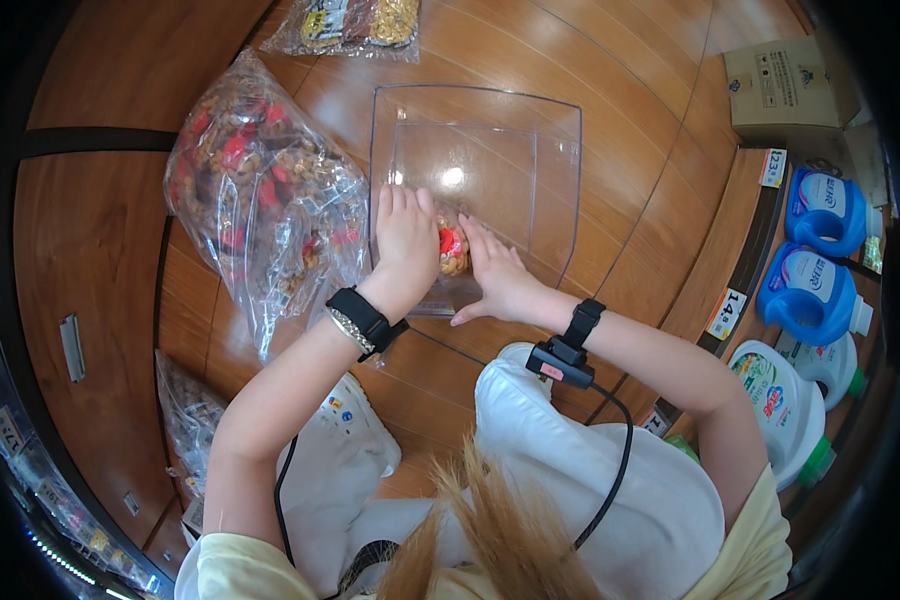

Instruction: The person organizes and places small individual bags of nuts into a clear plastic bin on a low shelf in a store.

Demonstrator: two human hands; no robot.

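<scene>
A clear plastic bin [555,187] stands on the wood-look floor before me. Inside its near left part lies a small packaged snack [452,246] with a red label. My left hand [407,236] reaches over the bin's left side and rests against the left of this pack, fingers together and pointing away from me; whether it grips anything is hidden. On the pack's right side, my right hand [499,274] touches it with the fingertips, thumb spread apart. Left of the bin, a large clear plastic bag [270,187] holds several similar red-labelled packs.
Another clear bag of snacks [364,28] lies beyond the bin. Wooden cabinet doors [90,300] line the left. On the right, a shelf [709,262] bears blue detergent bottles [806,289], white bottles [780,405] and a cardboard box [784,82]. A plastic bag [191,412] lies lower left.
</scene>
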